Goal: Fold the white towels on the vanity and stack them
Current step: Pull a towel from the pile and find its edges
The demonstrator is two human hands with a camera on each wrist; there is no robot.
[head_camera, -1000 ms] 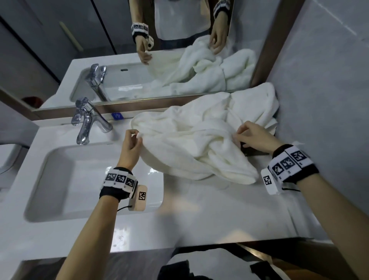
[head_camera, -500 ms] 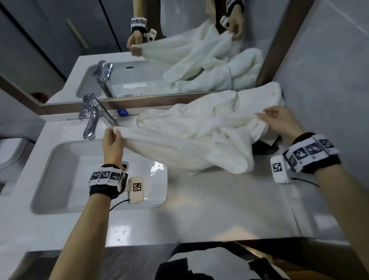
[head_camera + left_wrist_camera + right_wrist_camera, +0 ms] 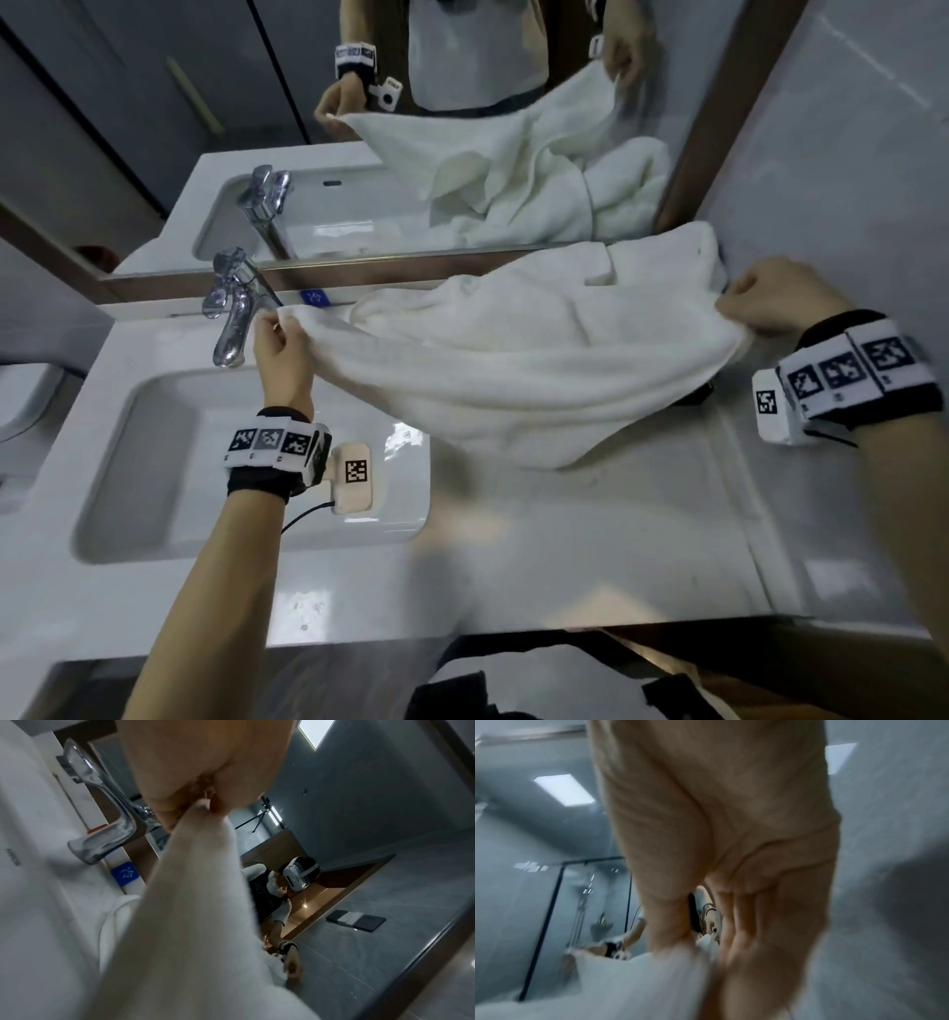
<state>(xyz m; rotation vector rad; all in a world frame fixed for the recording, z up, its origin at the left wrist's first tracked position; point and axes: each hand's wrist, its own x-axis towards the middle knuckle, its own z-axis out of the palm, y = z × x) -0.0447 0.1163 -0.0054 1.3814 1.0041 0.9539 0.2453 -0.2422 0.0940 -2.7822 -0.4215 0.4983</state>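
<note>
Vanity, towel stretched between both grips

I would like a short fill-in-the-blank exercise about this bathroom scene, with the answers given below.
1. Both hands pinch a white ____.
2. The left hand is held near the chrome ____.
3. The towel hangs over the vanity, right of the ____.
4. A ____ behind the vanity reflects the person.

Answers: towel; faucet; sink; mirror

White terry-cloth towel: soft, matt, napped pile. White vanity countertop: glossy, smooth, reflective. Chrome metal faucet: polished, mirror-bright. Grey wall tiles: smooth, satin sheen. Black-and-white fabric wristbands: matt, printed markers.
</note>
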